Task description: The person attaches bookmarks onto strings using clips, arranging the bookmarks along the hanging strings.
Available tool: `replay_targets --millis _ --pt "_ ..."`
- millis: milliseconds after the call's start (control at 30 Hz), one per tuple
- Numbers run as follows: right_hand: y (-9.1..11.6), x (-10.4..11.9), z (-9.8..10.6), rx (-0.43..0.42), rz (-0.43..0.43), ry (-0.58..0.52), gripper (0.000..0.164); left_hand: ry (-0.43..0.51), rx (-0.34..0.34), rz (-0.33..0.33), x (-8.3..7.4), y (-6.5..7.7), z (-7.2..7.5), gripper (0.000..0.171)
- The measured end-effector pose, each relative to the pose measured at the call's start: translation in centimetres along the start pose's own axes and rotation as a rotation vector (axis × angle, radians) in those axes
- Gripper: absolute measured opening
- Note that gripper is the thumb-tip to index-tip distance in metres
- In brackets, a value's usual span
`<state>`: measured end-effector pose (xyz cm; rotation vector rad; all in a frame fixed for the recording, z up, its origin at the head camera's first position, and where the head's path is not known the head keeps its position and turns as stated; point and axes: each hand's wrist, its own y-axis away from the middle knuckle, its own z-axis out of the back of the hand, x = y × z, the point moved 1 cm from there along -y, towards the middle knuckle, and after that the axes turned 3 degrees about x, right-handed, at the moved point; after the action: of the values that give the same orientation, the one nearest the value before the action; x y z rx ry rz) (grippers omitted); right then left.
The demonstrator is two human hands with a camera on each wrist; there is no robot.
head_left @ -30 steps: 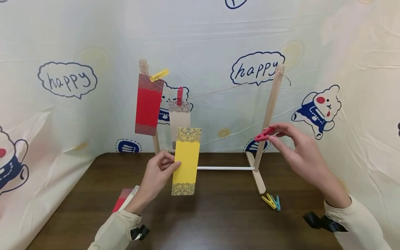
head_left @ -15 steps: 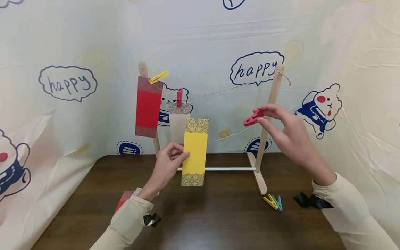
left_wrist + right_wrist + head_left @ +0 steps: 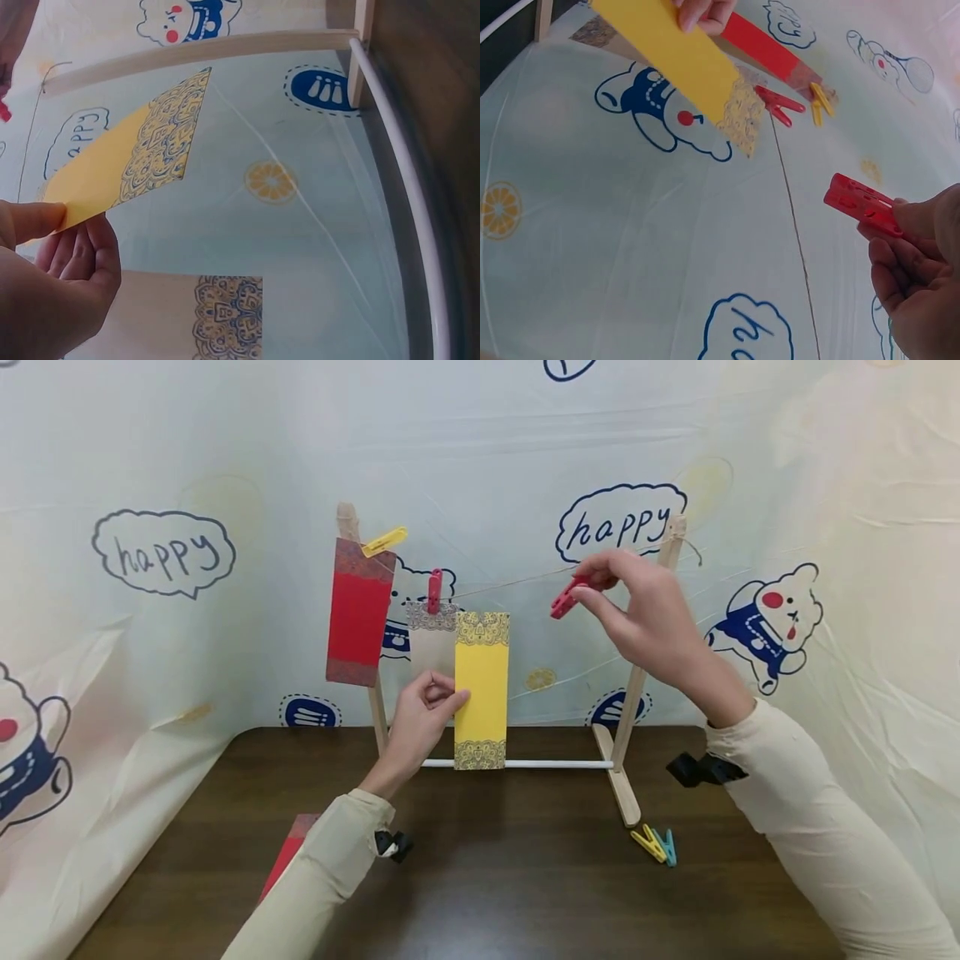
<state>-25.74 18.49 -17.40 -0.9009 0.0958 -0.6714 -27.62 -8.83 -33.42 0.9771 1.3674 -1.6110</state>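
Note:
My left hand [image 3: 422,718] pinches the left edge of a yellow card [image 3: 482,693] with patterned bands at both ends, held upright just below the string [image 3: 517,582]. The card overlaps a white patterned card [image 3: 431,639] that hangs from the string by a red clothespin [image 3: 434,591]. Between thumb and fingers of my right hand [image 3: 645,614] is another red clothespin [image 3: 567,597], near the string and right of the yellow card. In the right wrist view this held clothespin [image 3: 862,206] points toward the string. A red card [image 3: 360,614] hangs at the left under a yellow clothespin [image 3: 385,542].
Wooden posts [image 3: 627,714] with a white rod [image 3: 558,764] low between them carry the string. Yellow [image 3: 648,843] and blue [image 3: 667,847] clothespins lie by the right foot. Another red card [image 3: 288,852] lies on the dark table [image 3: 510,893], partly behind my left sleeve.
My left hand has raised the yellow card and shifted it right, up toward the string. My right hand has moved left and up with the red clothespin, closer to the card.

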Motion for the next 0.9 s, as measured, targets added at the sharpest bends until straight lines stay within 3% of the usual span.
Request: replay_targets --millis 233,500,900 --pt "-3.1 0.3 -2.1 0.007 0.063 -0.016 0.013 0.050 -0.001 -0.018 0.5 -1.2 -0.8 0.021" --pt "-6.6 -0.4 -3.8 0.071 0.021 -0.061 0.014 0.085 0.009 -0.022 0.7 -1.8 -1.5 0.019" --pt "-6.4 -1.9 -5.2 0.225 -0.063 -0.060 0.014 0.089 0.067 -0.012 1.2 -1.8 -1.8 0.018"
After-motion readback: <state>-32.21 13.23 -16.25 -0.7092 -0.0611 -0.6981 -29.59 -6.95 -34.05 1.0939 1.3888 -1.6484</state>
